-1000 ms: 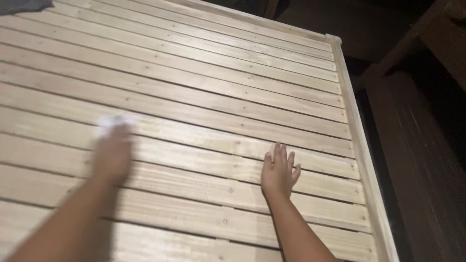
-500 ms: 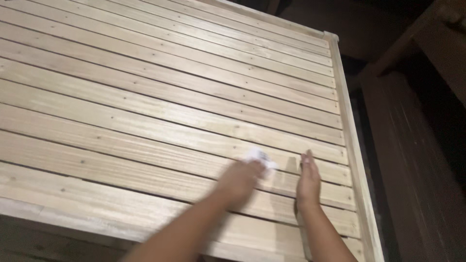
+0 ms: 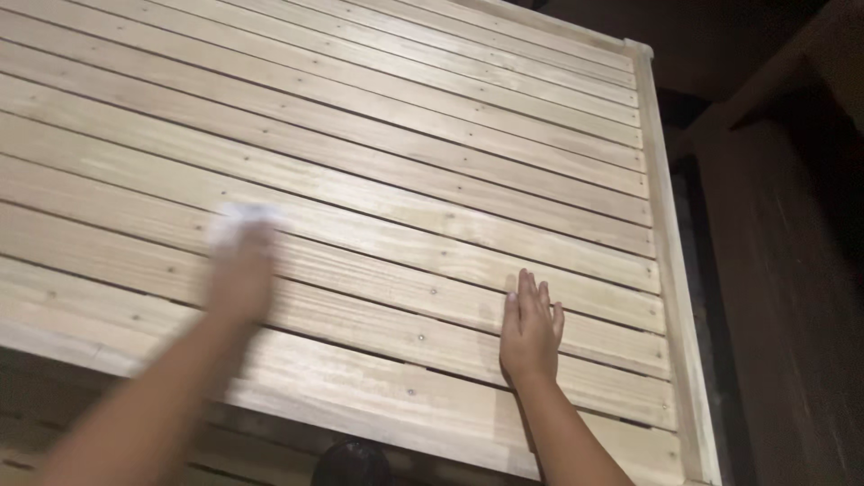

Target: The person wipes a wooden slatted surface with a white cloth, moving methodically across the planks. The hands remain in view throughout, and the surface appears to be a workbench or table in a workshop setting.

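A pale slatted pine-wood panel [image 3: 378, 171] fills a dark room. The left hand [image 3: 241, 274], blurred, presses a small white cloth [image 3: 241, 219]; its grip I cannot tell. The right hand [image 3: 530, 331] lies flat, fingers together.

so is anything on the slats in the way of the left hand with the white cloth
Nothing visible. The left hand presses the white cloth on the slats, blurred. The boards around it show only screw heads. The right hand lies flat on the slats well to the side, apart from it.
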Available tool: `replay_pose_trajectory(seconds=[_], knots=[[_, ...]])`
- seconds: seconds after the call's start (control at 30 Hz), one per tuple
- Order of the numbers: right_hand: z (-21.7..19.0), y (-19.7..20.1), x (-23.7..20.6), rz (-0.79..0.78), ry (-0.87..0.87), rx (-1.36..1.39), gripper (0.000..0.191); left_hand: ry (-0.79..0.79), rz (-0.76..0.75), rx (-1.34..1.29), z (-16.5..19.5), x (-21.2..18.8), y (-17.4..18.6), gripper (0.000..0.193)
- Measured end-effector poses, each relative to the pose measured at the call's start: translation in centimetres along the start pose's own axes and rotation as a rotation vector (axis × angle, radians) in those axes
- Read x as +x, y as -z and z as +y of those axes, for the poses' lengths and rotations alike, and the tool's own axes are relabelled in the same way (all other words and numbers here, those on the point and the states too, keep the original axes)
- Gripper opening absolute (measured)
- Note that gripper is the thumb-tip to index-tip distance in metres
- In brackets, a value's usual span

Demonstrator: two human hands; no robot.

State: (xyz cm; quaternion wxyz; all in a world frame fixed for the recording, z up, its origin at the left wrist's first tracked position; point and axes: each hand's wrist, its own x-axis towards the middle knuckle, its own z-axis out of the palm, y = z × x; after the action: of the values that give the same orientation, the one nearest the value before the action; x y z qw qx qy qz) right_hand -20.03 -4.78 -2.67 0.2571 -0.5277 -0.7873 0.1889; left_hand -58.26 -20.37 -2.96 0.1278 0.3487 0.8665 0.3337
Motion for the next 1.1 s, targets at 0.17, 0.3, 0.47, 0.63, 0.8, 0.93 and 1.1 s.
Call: replay_pose_trajectory(seconds=[0.17, 0.3, 0.47, 0.63, 0.8, 0.93, 1.1], knots=[[0.2, 0.3, 0.0, 0.025, -0.045, 0.092, 0.051, -0.846, -0.064, 0.156, 14.1, -10.4, -12.4, 0.051], [0.6, 0.2, 0.1, 0.024, 0.015, 0.080, 0.051, -0.755, -0.422, 0.163, 15.9, -13.2, -11.5, 0.048], [0.2, -0.1, 0.2, -0.037, 0.040, -0.083, 0.053, -0.606, -0.154, 0.090, 4.8, -5.7, -0.9, 0.056], [-0.8, 0.1, 0.1, -0.095, 0.001, -0.196, 0.056, -0.126, -0.034, 0.570, -3.0, -1.3, 7.2, 0.059], [-1.4, 0.4, 0.1, -0.099, 0.003, -0.205, 0.057, -0.420, -0.055, 0.240, 6.8, -7.6, -2.0, 0.062], [-1.4, 0.5, 0.2, -0.107, -0.019, -0.181, 0.056, -0.468, -0.592, 0.423, 14.4, -14.7, -7.4, 0.072], [-1.1, 0.4, 0.1, -0.109, -0.011, -0.191, 0.056, -0.452, -0.527, 0.437, 14.5, -10.4, -5.3, 0.067]])
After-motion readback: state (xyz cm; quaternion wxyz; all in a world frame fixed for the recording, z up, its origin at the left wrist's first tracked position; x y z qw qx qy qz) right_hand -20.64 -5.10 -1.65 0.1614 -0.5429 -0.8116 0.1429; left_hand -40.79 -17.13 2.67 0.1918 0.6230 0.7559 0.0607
